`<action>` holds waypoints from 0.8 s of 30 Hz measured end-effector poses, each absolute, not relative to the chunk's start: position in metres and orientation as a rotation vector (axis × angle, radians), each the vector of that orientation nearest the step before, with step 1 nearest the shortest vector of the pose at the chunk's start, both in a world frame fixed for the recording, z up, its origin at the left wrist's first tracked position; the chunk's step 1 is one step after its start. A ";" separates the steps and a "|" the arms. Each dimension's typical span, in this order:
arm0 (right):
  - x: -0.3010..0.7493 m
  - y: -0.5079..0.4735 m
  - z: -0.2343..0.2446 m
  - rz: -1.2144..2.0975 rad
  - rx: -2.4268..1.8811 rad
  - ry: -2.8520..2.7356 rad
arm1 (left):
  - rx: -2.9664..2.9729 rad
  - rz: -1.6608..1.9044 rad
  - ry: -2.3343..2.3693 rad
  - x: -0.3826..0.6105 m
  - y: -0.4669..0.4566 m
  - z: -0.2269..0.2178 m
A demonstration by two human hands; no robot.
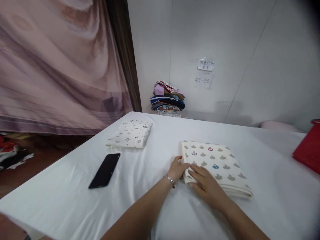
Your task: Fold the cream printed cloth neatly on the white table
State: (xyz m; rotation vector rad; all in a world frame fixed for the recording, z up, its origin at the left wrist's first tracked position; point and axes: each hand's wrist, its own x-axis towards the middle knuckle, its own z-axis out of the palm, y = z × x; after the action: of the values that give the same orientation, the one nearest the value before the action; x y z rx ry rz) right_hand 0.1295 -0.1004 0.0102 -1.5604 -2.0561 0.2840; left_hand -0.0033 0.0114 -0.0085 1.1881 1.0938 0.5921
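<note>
A folded white cloth (212, 158) with grey, mushroom-like prints and a few coloured ones lies flat on the white-covered table (160, 140). My left hand (178, 169), with a bracelet at the wrist, grips the cloth's left edge near its front corner. Right beside it, my right hand (203, 183) is closed on the same near-left corner, its fingertips over the fold. The undersides of the fingers are hidden. Farther left lies a second folded white cloth (131, 133) with small scattered prints, apart from both hands.
A black phone (105, 170) rests on the table's left side. Behind the far edge stands a stack of folded fabrics (168, 98) against the wall. A red object (308, 148) is at the right, and a pinkish curtain (55, 66) hangs at the left.
</note>
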 end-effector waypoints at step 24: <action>0.225 -0.094 0.011 0.134 -2.205 -1.769 | 1.242 0.568 1.085 -0.006 0.014 -0.005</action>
State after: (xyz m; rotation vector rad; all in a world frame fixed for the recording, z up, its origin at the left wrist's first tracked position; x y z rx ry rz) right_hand 0.2254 -0.0941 0.0108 -2.2051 -1.7686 0.1336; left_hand -0.0064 0.0136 -0.0053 1.2423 1.0850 0.5683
